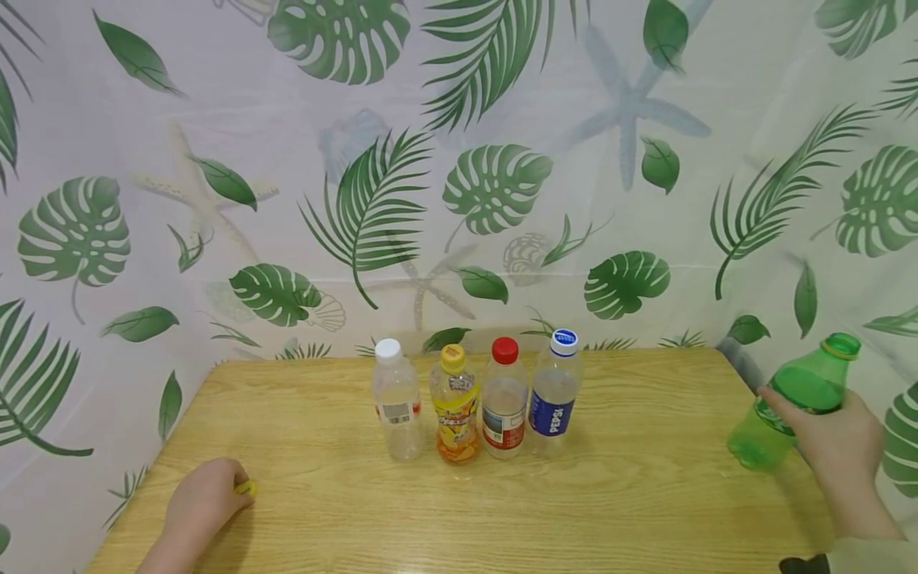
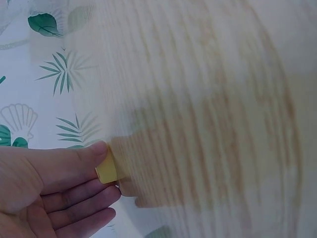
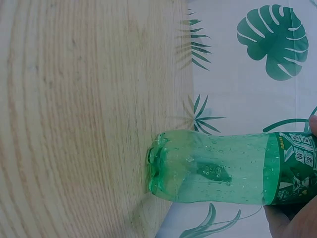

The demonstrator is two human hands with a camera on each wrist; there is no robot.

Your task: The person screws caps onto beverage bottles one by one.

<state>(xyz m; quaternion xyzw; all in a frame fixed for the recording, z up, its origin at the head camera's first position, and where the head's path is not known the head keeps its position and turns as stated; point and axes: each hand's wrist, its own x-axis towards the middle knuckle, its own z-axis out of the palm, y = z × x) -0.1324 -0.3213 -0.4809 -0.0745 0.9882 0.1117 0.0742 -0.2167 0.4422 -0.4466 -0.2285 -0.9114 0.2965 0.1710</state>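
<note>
At the table's left side, my left hand (image 1: 208, 498) pinches a small yellow bottle cap (image 1: 246, 487) between thumb and fingers. The left wrist view shows the cap (image 2: 107, 167) close to the tabletop, the other fingers of the left hand (image 2: 59, 193) loosely bent below it. Over at the right edge, my right hand (image 1: 846, 438) grips a green plastic bottle (image 1: 806, 385) round its label. That bottle leans to the right, its neck without a cap. Its ribbed base (image 3: 161, 166) is near the table surface; whether it touches I cannot tell.
Several bottles stand in a row mid-table: a white-capped one (image 1: 398, 406), a yellow-capped one with an orange label (image 1: 456, 410), a red-capped one (image 1: 504, 406) and a Pepsi bottle (image 1: 555, 399). A leaf-patterned cloth (image 1: 459, 263) hangs behind the wooden table (image 1: 323, 510).
</note>
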